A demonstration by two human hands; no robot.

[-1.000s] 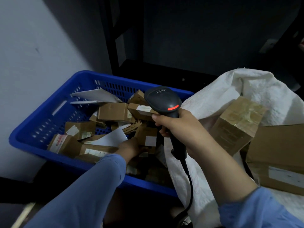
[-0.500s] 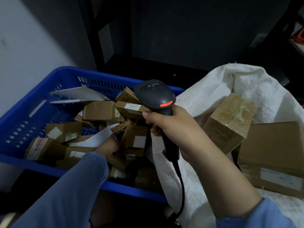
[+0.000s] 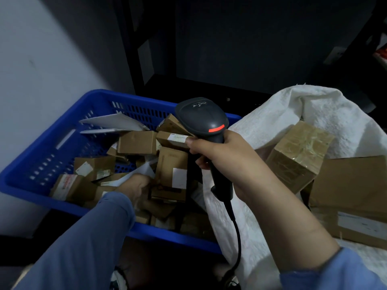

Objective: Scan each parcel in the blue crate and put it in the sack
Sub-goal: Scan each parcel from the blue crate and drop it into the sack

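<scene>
Parcels point(image 3: 137, 142), roughly a dozen small brown ones plus a few white envelopes point(image 3: 113, 122), fill one blue crate point(image 3: 171, 232) at lower left. I cannot read their white labels point(image 3: 179, 178). The left hand point(image 3: 136, 185) reaches among them; I cannot tell its grip. The right hand point(image 3: 219, 155) clasps one black scanner point(image 3: 201, 116) at centre frame, its logo point(image 3: 200, 104) illegible. Two brown boxes point(image 3: 299, 155) lie in one white sack point(image 3: 326, 109) at right.

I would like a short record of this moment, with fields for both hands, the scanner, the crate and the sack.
right hand: grips the scanner by its handle, above the blue crate
left hand: down among the parcels in the crate; its grip is hidden
scanner: black, red bar, cable hanging down
blue crate: many small brown parcels and white envelopes
sack: white, open, beside the crate; holds larger boxes
</scene>
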